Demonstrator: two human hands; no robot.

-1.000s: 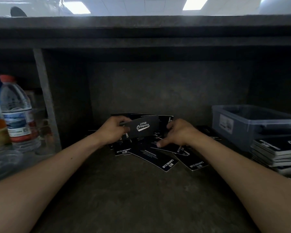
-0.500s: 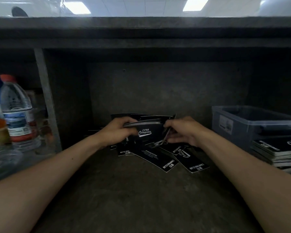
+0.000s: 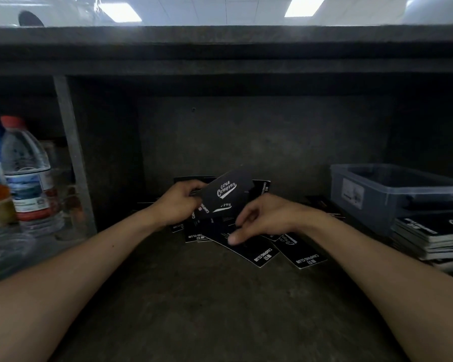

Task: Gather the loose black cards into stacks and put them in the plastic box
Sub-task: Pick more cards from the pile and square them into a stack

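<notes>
1. Both bare forearms enter from the lower corners and converge toward the centre.
2. Left hand: raised, fingers curled, thumb on top, gripping a tilted bundle of black cards by its left end.
3. Right hand: palm down, just beside the left hand, fingers loosely curled, thumb extended leftward.

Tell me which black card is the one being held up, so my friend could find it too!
Look into the dark shelf nook, left of the clear plastic box, where black cards lie scattered. Just above that pile, the left hand grips a card by its left end. Unlike the flat ones below, it is raised and tilted, showing curly white "Club Camping" writing.
</notes>
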